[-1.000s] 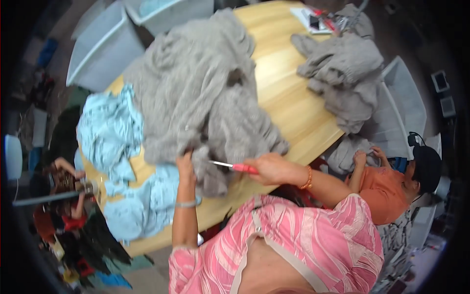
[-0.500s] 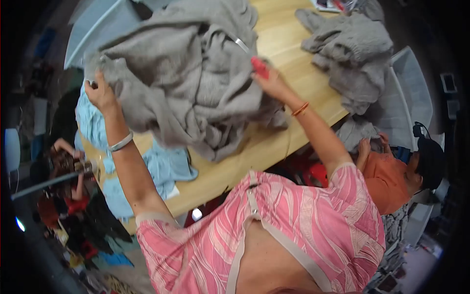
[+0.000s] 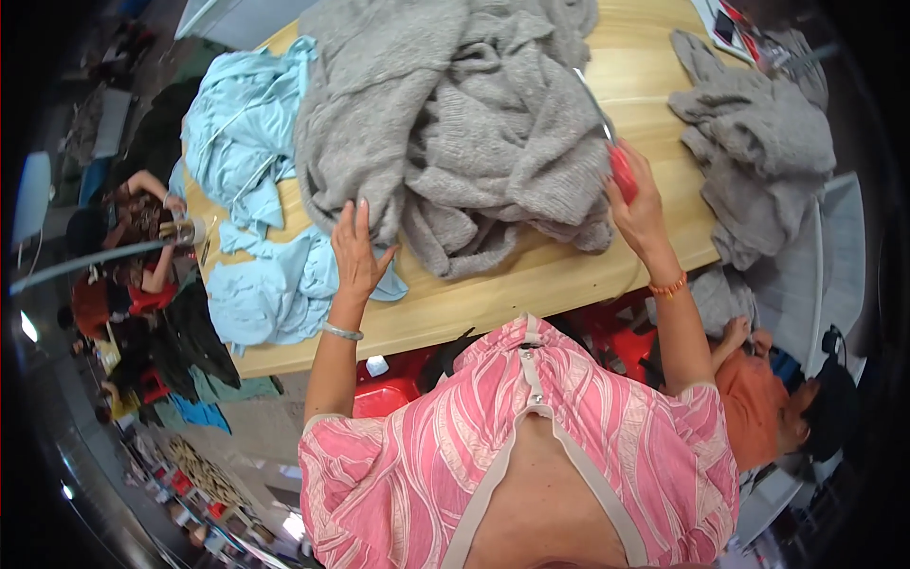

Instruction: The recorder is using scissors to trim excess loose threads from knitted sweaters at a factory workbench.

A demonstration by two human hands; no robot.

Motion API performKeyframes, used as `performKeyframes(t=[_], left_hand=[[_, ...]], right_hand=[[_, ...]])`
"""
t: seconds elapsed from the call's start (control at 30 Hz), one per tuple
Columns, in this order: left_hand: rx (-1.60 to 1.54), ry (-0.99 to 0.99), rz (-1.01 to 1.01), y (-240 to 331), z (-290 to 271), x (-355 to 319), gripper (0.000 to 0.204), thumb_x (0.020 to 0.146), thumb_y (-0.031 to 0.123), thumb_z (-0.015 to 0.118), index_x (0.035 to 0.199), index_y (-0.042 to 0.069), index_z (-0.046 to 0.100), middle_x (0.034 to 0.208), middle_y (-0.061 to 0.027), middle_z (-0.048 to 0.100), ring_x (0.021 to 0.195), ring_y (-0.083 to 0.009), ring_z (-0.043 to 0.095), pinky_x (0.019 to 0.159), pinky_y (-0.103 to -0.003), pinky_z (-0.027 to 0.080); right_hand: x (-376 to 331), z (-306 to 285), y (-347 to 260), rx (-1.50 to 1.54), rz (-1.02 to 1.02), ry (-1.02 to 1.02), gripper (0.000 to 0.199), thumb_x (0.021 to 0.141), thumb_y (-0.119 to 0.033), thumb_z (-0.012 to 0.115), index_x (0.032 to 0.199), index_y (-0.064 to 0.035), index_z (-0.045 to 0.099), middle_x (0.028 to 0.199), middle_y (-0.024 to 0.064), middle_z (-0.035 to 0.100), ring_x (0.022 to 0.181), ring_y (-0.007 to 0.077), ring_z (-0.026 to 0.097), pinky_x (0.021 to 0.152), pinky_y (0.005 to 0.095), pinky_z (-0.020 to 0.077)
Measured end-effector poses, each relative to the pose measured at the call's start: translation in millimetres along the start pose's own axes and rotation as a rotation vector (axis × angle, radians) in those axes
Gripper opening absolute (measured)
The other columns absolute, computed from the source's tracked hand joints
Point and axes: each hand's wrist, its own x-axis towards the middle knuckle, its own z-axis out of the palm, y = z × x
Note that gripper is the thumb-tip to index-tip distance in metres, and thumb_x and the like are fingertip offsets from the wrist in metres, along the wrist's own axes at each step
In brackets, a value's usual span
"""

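A large heap of grey knit garments (image 3: 493,142) lies bunched on the wooden table in front of me. My left hand (image 3: 356,254) rests at the near left edge of the heap, fingers stretched out on the knit. In my right hand (image 3: 637,209), at the heap's right side, are red-handled scissors (image 3: 622,177); their metal blade points away from me along the knit. Light blue cloth (image 3: 270,294) lies beside my left hand, and a second light blue pile (image 3: 237,128) sits farther back on the left.
Another grey knit pile (image 3: 773,152) hangs over the table's right edge, near a pale plastic bin (image 3: 834,247). A person in orange (image 3: 754,408) is at the right with grey cloth. Other people (image 3: 142,213) work at the left. Red stools (image 3: 384,394) stand beneath the wooden table (image 3: 654,47).
My left hand has come down and toward me from the raised far-left side of the knit. The lifted grey knit now lies on the table. My right hand still holds the scissors, slightly nearer me.
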Motion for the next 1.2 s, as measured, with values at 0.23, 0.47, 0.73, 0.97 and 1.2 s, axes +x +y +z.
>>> performKeyframes(t=[0.23,0.47,0.73,0.97,1.2], left_hand=[[0.152,-0.191,-0.028,-63,16,-8,0.026,0.079,0.016,0.063,0.101,0.003,0.058,0.093,-0.0137,0.061,0.093,-0.0342,0.055,0.096,-0.047,0.036],[-1.361,-0.037,-0.500,69,-117,72,0.034,0.096,0.027,0.044,0.110,-0.002,0.057,0.104,-0.0101,0.064,0.087,-0.0253,0.063,0.080,-0.034,0.050],[-1.220,-0.381,-0.862,81,14,-35,0.054,0.081,0.015,0.069,0.125,-0.001,0.042,0.096,-0.0039,0.056,0.080,-0.0099,0.054,0.070,-0.023,0.047],[-0.777,0.121,-0.391,121,15,-8,0.063,0.076,0.012,0.074,0.127,-0.001,0.040,0.105,-0.0117,0.054,0.094,-0.0186,0.053,0.081,-0.030,0.045],[-0.896,0.305,-0.384,125,33,20,0.046,0.077,0.009,0.073,0.116,0.000,0.050,0.103,-0.0089,0.058,0.091,-0.0169,0.056,0.080,-0.028,0.045]], right_hand=[[-6,-6,-39,0.006,-0.096,-0.040,0.043,0.081,0.001,0.059,0.123,-0.0047,0.052,0.127,0.0178,0.050,0.115,0.0341,0.052,0.096,0.0360,0.0422],[8,-5,-56,0.014,-0.135,-0.218,0.042,0.082,0.003,0.059,0.123,-0.0001,0.050,0.125,0.0178,0.052,0.116,0.0330,0.051,0.098,0.0349,0.0400],[-2,-8,-50,0.007,-0.091,-0.285,0.043,0.080,0.001,0.060,0.122,-0.0034,0.052,0.121,0.0179,0.054,0.112,0.0354,0.053,0.094,0.0356,0.0424],[-15,-15,-43,-0.046,-0.024,-0.396,0.043,0.081,-0.002,0.061,0.122,-0.0060,0.052,0.116,0.0165,0.055,0.107,0.0372,0.054,0.089,0.0373,0.0445],[-22,-18,-60,-0.080,0.014,-0.532,0.044,0.081,-0.002,0.062,0.123,-0.0086,0.052,0.111,0.0152,0.057,0.100,0.0373,0.056,0.083,0.0383,0.0469]])
